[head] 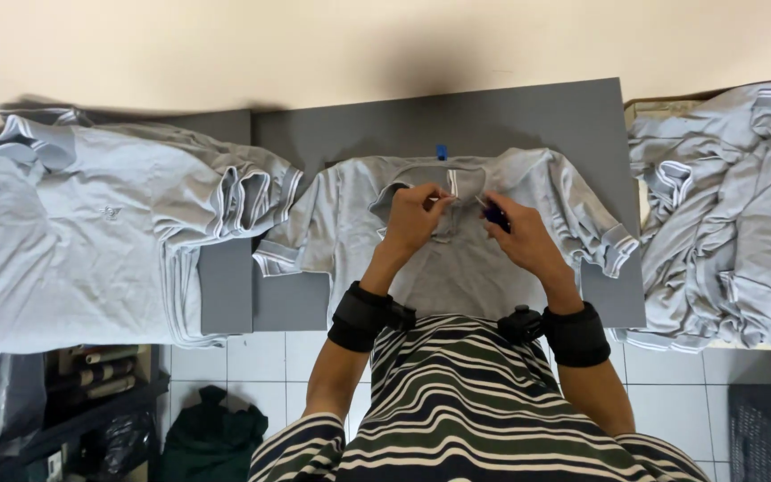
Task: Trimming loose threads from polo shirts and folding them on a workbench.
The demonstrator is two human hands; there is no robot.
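Note:
A light grey polo shirt [457, 259] lies face up on the dark grey table [528, 116], collar away from me. My left hand [412, 219] pinches the placket fabric just below the collar. My right hand [519, 234] is closed around a small dark blue tool [495, 214], its tip held at the placket beside the left hand's fingers. Both wrists wear black bands.
A stack of flat grey polo shirts [82, 232] lies on the left. A crumpled heap of grey shirts [733, 214] rests on the right. A blue marker [441, 152] sits on the table above the collar. White floor tiles and dark bags show below.

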